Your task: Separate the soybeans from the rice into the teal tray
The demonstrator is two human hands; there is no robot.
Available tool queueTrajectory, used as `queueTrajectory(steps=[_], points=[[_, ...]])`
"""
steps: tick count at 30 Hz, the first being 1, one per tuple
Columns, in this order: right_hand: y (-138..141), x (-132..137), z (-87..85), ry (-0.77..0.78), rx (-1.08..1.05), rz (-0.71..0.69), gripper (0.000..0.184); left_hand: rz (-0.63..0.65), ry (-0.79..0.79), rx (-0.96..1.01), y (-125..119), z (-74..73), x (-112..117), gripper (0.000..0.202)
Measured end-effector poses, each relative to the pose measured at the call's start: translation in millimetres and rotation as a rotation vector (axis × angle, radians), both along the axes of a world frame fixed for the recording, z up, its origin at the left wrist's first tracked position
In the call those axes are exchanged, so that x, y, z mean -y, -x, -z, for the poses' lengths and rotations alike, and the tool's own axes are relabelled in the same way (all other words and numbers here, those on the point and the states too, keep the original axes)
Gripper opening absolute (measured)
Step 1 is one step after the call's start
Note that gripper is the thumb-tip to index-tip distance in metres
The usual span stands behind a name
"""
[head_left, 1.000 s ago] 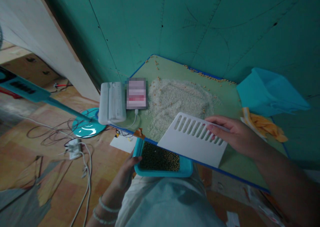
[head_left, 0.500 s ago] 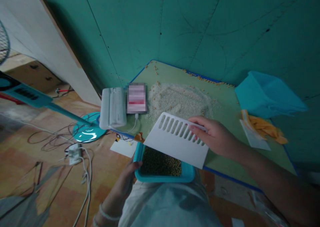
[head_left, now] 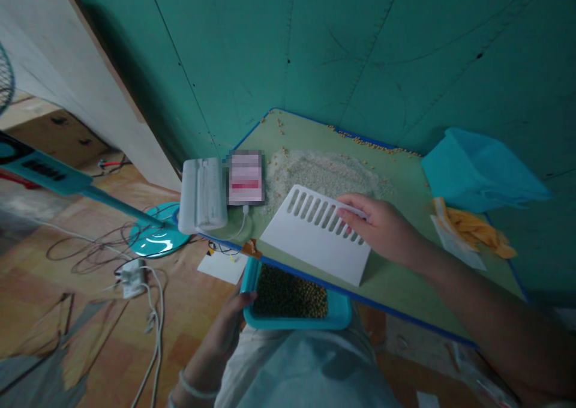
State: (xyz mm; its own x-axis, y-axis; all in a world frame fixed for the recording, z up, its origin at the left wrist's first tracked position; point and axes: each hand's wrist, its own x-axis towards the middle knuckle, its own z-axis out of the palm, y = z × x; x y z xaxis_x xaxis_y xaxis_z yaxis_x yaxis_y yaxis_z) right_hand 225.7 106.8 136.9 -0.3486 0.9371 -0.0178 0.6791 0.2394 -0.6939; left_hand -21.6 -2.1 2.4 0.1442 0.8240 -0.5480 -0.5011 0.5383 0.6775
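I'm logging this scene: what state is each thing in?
Slotted white plate: gripped in right hand
Blue tray: part-filled with beans, held by left hand
Pale granules: spread loose on table
Orange cloth: crumpled
Blurred device: cable connected
Fan: on or off unclear

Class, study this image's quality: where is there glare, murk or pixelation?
In the head view, glare brightens the fan base; same view, the dark grains in the tub blend together; same view, pixelation masks the cabled device.
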Motion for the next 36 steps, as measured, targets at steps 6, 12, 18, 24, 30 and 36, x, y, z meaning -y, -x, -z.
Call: queueTrajectory(steps=[6, 12, 18, 24, 30, 36], points=[[-13, -15, 1.8, -0.033, 0.043, 0.066, 0.026, 0.015, 0.002, 0.004, 3, 2.7, 2, 0.023], [-17, -36, -3.1, -0.202, 0.152, 0.057, 0.024, -0.027, -0.006, 0.025, -1, 3.8, 3, 0.021], [-15, -50, -8.6, -0.334, 0.282, 0.012, 0.022, -0.027, 0.038, 0.034, -1, 2.8, 5, 0.026], [-14, -60, -13.2, -0.477, 0.416, -0.033, 0.021, -0.041, 0.075, -0.006, 0, -0.9, 6, 0.019], [-15, -74, -12.9, -0.536, 0.428, -0.045, 0.019, -0.054, 0.073, -0.088, -3, -4.4, 6, 0.018], [-19, -70, -18.9, -0.507, 0.328, -0.097, 0.017, -0.048, 0.099, -0.037, -3, -4.4, 5, 0.017]])
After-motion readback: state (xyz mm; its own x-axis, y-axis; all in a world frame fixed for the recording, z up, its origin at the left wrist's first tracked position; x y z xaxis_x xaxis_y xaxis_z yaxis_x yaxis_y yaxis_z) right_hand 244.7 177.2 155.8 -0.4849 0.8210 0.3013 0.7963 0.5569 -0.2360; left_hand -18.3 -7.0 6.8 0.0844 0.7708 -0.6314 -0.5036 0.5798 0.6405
